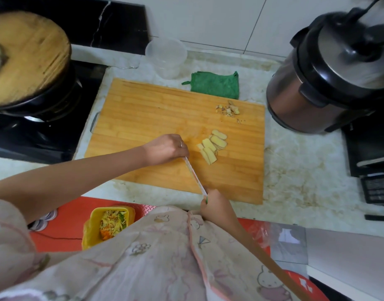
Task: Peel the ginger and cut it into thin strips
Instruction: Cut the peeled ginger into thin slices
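Note:
Peeled ginger slices [212,145] lie fanned out in a short row on the right half of the wooden cutting board [143,109]. A small heap of ginger peel scraps [229,110] sits near the board's far right corner. My right hand [216,206] grips the green handle of a knife [194,175] at the board's near edge. Its thin pale blade runs up and to the left. My left hand [166,148] is just left of the slices, fingers curled down over the blade's tip, which is hidden under them.
A green cloth [215,84] and a clear plastic tub [166,56] lie behind the board. A pressure cooker [330,72] stands at the right, and a black pot with a wooden lid [24,57] sits on the stove at the left. Below the counter is a yellow bin [109,224] of vegetable scraps.

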`<action>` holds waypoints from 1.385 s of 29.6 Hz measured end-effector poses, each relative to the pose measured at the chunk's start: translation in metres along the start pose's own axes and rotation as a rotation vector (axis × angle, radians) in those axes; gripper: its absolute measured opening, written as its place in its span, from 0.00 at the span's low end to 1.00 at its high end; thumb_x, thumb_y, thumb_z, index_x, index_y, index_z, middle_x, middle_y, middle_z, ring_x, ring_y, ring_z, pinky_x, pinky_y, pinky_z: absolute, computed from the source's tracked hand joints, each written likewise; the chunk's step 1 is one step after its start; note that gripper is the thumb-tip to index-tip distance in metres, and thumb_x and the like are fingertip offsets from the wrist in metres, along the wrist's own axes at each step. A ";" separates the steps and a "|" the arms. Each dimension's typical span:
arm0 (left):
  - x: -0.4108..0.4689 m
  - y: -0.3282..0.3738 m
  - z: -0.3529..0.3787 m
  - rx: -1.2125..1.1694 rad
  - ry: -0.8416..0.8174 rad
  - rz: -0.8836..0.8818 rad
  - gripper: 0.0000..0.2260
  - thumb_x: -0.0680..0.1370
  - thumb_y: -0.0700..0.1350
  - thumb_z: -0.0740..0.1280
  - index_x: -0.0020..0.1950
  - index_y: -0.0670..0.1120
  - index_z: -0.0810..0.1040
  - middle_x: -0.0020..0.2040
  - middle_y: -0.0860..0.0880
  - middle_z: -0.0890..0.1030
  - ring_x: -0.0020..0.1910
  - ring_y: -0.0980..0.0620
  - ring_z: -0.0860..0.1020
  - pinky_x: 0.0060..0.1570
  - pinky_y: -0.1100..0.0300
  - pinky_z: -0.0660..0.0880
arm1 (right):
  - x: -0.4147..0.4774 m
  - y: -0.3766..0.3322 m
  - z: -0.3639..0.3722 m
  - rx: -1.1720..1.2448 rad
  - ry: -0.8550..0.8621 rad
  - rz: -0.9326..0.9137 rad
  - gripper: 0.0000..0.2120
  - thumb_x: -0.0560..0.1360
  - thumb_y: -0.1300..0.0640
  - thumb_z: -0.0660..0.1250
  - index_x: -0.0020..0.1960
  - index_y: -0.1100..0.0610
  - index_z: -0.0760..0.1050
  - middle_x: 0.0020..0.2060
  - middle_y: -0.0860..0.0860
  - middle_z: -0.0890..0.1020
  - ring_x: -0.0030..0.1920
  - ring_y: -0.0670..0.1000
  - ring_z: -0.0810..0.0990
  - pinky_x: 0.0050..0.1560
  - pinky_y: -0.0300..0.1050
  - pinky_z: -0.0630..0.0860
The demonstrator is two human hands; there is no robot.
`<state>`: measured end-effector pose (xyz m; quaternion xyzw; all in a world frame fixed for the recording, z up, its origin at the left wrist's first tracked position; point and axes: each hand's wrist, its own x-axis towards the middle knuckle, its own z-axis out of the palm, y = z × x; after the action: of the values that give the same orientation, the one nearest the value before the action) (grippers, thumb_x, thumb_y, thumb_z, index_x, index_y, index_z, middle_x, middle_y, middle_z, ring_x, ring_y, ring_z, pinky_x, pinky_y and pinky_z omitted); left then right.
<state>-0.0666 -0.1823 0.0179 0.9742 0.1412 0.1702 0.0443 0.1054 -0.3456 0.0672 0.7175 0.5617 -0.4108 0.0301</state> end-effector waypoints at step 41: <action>0.015 0.071 0.059 -1.014 0.336 -1.540 0.07 0.76 0.38 0.66 0.40 0.44 0.69 0.31 0.44 0.80 0.28 0.47 0.78 0.27 0.59 0.73 | 0.022 -0.007 -0.011 0.115 0.092 0.027 0.07 0.79 0.62 0.57 0.47 0.62 0.73 0.29 0.49 0.68 0.30 0.50 0.68 0.25 0.38 0.58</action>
<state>-0.0141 -0.2480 -0.0226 0.4395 0.6609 0.2738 0.5432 0.1065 -0.3199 0.0641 0.7438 0.5281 -0.4085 -0.0316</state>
